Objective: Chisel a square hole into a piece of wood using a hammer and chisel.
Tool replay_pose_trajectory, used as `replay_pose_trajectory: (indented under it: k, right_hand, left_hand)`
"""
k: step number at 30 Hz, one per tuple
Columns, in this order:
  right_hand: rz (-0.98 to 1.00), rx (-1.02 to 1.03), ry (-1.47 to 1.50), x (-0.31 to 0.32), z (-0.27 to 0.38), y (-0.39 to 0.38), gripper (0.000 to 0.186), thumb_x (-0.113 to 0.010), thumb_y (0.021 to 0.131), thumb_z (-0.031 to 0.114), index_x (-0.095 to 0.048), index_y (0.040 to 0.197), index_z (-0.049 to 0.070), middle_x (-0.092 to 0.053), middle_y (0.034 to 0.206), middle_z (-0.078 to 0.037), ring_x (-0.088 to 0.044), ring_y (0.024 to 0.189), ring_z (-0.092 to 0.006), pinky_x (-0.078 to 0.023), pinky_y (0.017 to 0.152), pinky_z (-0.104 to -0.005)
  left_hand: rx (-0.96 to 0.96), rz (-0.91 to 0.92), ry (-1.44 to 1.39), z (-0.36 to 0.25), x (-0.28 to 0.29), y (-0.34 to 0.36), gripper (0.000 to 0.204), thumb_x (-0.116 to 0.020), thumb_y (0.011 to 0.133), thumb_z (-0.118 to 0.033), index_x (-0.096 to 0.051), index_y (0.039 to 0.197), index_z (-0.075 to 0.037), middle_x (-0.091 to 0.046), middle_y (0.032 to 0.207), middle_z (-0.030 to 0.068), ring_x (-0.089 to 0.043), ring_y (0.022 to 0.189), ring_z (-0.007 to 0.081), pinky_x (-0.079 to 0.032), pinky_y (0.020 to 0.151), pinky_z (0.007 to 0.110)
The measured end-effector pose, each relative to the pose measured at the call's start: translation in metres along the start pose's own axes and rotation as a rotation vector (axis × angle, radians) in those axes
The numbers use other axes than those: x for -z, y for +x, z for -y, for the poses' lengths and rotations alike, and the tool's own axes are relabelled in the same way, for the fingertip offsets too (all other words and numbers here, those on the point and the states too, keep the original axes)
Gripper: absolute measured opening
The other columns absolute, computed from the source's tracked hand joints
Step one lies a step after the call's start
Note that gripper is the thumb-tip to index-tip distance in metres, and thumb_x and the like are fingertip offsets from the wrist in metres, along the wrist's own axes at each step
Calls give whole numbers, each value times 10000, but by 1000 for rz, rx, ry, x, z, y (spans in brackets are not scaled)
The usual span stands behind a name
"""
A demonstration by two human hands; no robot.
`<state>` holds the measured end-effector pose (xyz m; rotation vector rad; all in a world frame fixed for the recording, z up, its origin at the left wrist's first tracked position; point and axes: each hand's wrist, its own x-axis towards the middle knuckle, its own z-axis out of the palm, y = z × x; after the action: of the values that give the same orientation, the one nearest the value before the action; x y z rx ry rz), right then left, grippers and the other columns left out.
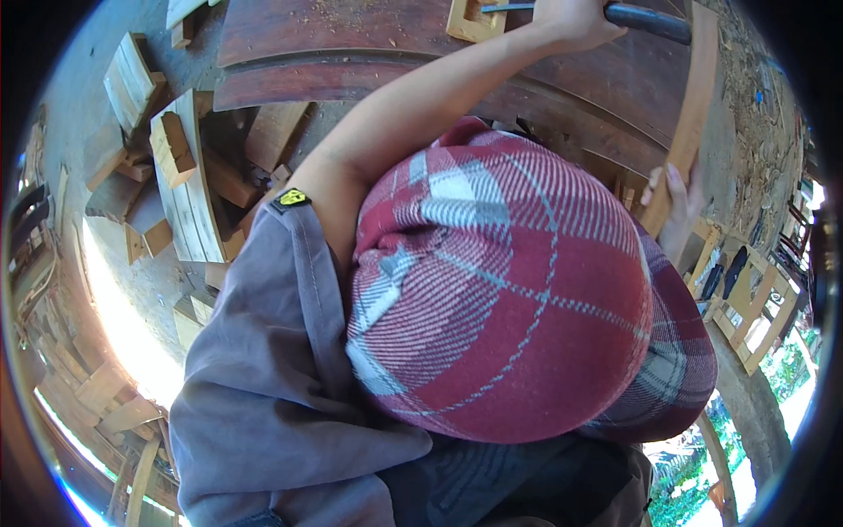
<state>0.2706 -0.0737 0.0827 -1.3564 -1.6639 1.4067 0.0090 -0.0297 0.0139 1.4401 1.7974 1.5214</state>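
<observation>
My left hand [575, 22], partly cut off by the top edge, is closed on a tool with a dark handle [659, 23] and a thin metal blade reaching over a light wooden piece with a recess [474, 19]. My right hand [674, 198] grips a long narrow wooden piece [689, 105], whose upper part meets the handle's end. The wooden pieces lie on or over a worn reddish-brown work surface [299, 31] with shavings. A large rounded red-and-grey plaid cloth, cap-like in shape [500, 290], fills the middle and hides most of my right arm.
Cut blocks and boards [189, 176] are piled on the concrete floor [79, 176] at left, with more wooden pieces [123, 404] below them. Light wooden frames and dark objects [755, 307] stand at right, beside a strip of ground [764, 114] littered with chips. Greenery shows at lower right.
</observation>
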Motion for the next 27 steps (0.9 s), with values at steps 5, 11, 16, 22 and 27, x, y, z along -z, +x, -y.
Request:
replay_pose_trajectory:
  k: [5,11,16,22,27]
  right_hand:
    - [-173,10,168,45,-33,16,515,-592,914,203,-432,1349,-22,-580,741,-101,-545,534,-131,-464,473,-255]
    - [-61,-49,-6,2,-10,0,494,-600,914,233,-464,1312,-26,-578,748,-101,-555,544,-128,-461,472,-248]
    - [-118,8,302,41,-23,8,679,-659,887,250,-385,1442,-29,-589,769,-82,-563,569,-114,-470,483,-239]
    - [-88,30,-74,-3,-2,1,544,-661,881,290,-501,1291,-30,-586,757,-98,-569,564,-133,-478,483,-260]
    - [-116,106,337,19,-11,13,388,-622,903,251,-536,1174,-12,-588,740,-110,-567,531,-136,-475,479,-254]
  left_hand:
    - [-3,12,3,-7,-6,1,140,-678,759,-190,-674,843,-78,-664,788,196,-653,804,392,-503,704,478]
    - [1,16,24,0,-5,-5,159,-687,767,-199,-674,868,-77,-661,797,204,-651,817,399,-505,707,477]
    - [-21,-7,45,-2,-8,-2,167,-688,780,-204,-679,890,-78,-660,809,213,-651,819,401,-505,704,473]
    - [14,14,100,-2,-4,0,167,-681,770,-202,-664,855,-59,-647,781,207,-653,791,391,-499,678,453]
    - [16,5,103,2,-3,-2,179,-696,768,-201,-668,873,-59,-645,762,203,-661,766,376,-497,666,440]
